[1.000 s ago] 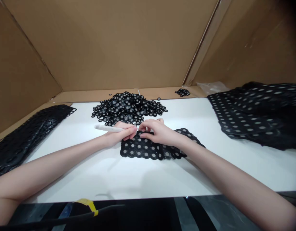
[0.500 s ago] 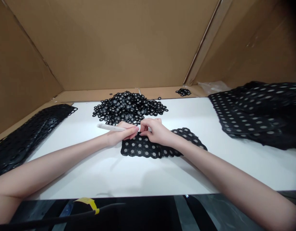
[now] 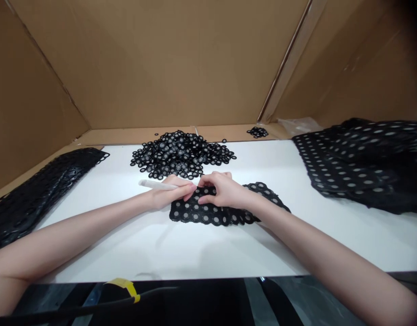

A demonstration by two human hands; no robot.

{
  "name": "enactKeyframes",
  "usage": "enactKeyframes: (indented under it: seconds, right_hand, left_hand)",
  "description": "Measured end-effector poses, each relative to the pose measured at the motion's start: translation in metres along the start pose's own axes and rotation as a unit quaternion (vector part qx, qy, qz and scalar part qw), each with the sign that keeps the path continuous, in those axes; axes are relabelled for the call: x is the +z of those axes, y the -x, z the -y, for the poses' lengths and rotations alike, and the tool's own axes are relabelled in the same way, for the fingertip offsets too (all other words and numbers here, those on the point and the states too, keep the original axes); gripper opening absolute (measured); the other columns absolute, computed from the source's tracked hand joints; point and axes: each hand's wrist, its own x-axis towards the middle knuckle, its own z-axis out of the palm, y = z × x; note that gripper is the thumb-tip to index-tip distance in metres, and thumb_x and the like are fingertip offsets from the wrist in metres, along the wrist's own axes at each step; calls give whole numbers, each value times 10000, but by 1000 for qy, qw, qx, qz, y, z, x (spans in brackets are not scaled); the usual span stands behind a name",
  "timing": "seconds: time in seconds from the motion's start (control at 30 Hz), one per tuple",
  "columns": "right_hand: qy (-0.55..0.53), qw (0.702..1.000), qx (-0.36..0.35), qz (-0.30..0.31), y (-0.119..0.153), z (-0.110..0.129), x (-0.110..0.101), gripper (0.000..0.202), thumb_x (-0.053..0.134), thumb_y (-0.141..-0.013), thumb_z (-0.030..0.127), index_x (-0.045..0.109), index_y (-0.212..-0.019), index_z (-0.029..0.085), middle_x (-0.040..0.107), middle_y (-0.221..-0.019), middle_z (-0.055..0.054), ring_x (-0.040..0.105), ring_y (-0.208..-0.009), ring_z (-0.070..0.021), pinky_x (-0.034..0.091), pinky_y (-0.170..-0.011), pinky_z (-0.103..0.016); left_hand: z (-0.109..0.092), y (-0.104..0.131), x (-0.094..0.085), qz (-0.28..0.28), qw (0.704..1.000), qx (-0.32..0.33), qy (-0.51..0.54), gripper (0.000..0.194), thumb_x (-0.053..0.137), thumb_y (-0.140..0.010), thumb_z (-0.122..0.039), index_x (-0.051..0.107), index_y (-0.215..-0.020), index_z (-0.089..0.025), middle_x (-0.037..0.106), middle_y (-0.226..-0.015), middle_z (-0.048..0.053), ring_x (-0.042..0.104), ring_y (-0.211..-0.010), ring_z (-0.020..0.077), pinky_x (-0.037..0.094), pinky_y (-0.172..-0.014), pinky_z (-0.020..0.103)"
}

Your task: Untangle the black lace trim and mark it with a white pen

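My left hand (image 3: 172, 190) is closed around a slim white pen-shaped stick (image 3: 156, 184), whose blunt end points left. Its thumb and fingertips also meet at the upper left edge of a black sheet (image 3: 195, 213) with rows of pale grey dots and a scalloped border. Over the middle of that sheet is my right hand (image 3: 222, 190), thumb and forefinger apart, with nothing visible between them. Its palm and wrist hide part of the sheet. Just beyond both hands lies a heap of small black rings with pale centres (image 3: 177, 154).
More black dotted sheets (image 3: 357, 167) are piled at the right. A shiny black perforated bundle (image 3: 42, 194) lies at the left. A small cluster of rings (image 3: 258, 131) rests on the cardboard ledge at the back. Cardboard walls (image 3: 161, 63) surround the white table (image 3: 127, 253).
My right thumb and forefinger have spread apart from a near pinch. The left hand keeps the white stick and has tipped slightly lower. The sheet has shifted a little.
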Motion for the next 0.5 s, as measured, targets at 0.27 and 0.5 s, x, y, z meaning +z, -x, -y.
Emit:
enactKeyframes:
  seconds: [0.27,0.5]
  right_hand:
    - [-9,1000,3,12,1,3,-1,234,725,-727,297,527,-701,174,554,-672,27,503,-715,-156,287,-752,-312]
    - [-54,998,17,-17,-1,4,1,209,762,-653,185,560,-704,172,575,-739,19,505,-746,-148,304,-729,-286]
  left_hand:
    - [-5,12,2,-42,998,19,46,468,393,-937,-393,502,-560,-138,405,-483,-30,378,-497,89,287,-522,233]
    - [-8,9,3,-16,999,6,27,452,395,-941,-384,517,-583,-136,431,-496,-33,415,-515,86,316,-549,222]
